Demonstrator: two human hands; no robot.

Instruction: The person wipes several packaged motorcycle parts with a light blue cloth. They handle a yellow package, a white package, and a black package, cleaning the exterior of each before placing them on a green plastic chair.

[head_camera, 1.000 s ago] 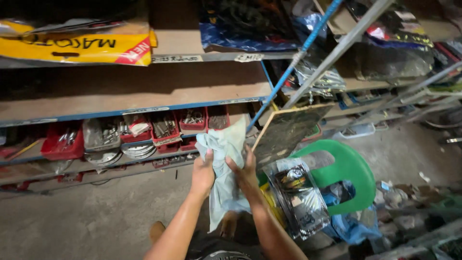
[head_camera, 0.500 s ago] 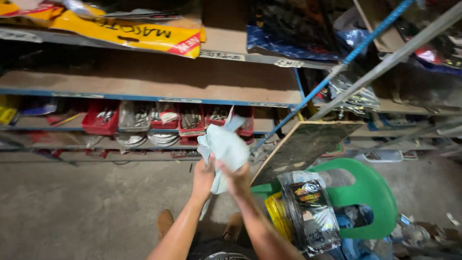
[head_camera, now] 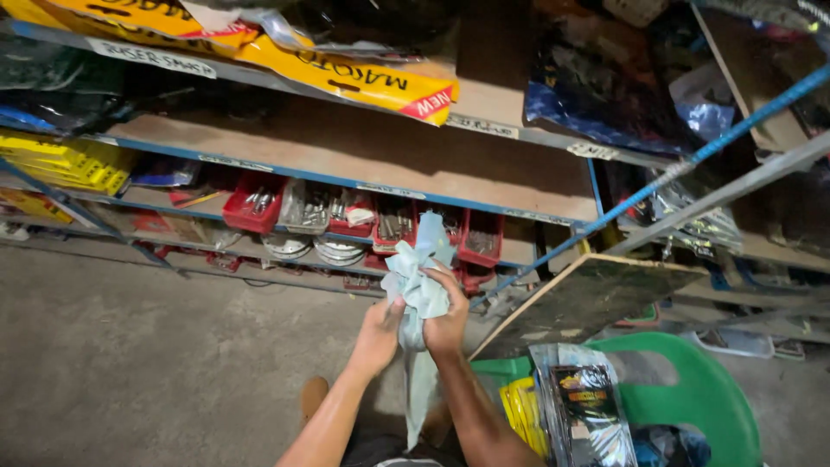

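A pale blue-green cloth (head_camera: pixel 422 285) is bunched between both my hands in front of me, with one end hanging down toward my lap. My left hand (head_camera: pixel 382 327) grips the cloth from the left side. My right hand (head_camera: pixel 448 316) is closed over its right side, fingers curled on top of the bundle. Both forearms reach up from the bottom of the head view.
A metal shelf unit (head_camera: pixel 363 186) with red parts bins (head_camera: pixel 252 203) stands ahead above a concrete floor (head_camera: pixel 130 363). A green plastic chair (head_camera: pixel 692 389) at right holds packaged goods (head_camera: pixel 584 406). A board (head_camera: pixel 588 298) leans by it, and blue and grey poles (head_camera: pixel 692 169) slant overhead.
The cloth has been gathered from a spread sheet into a tight bundle between my hands. The view has swung left and down, showing more floor and shelf.
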